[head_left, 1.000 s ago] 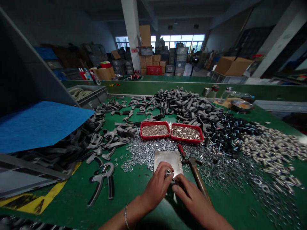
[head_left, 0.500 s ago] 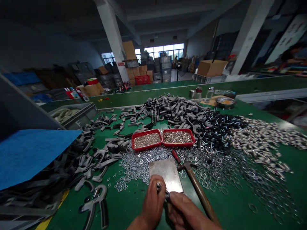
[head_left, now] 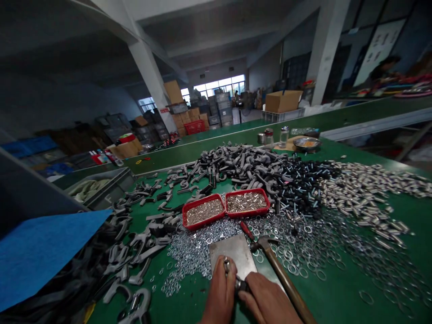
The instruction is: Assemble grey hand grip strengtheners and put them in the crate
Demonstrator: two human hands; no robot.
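My left hand (head_left: 220, 290) is closed around a small shiny metal cylinder (head_left: 227, 263), whose round end shows above the thumb and forefinger. Close beside it, my right hand (head_left: 268, 297) pinches a small dark part with a metal end (head_left: 240, 284). The two pieces nearly meet between my hands; whether they are joined I cannot tell. Both hands are over the near edge of a flat metal plate (head_left: 232, 249). Right of the plate lies a claw hammer (head_left: 281, 274), with a red-handled tool (head_left: 247, 229) by its head.
Two red trays (head_left: 203, 223) of small metal pins stand beyond the plate among loose washers (head_left: 192, 252). Grey clamp-like parts (head_left: 243, 162) are heaped behind, with black screw parts (head_left: 300, 180) and metal cylinders (head_left: 364, 189) to the right. A grey crate (head_left: 114, 186) is at left.
The camera view has tilted and shifted, so the table sits lower in the picture. My right hand has turned over more, knuckles up, still at the dark part. My left hand keeps its hold.
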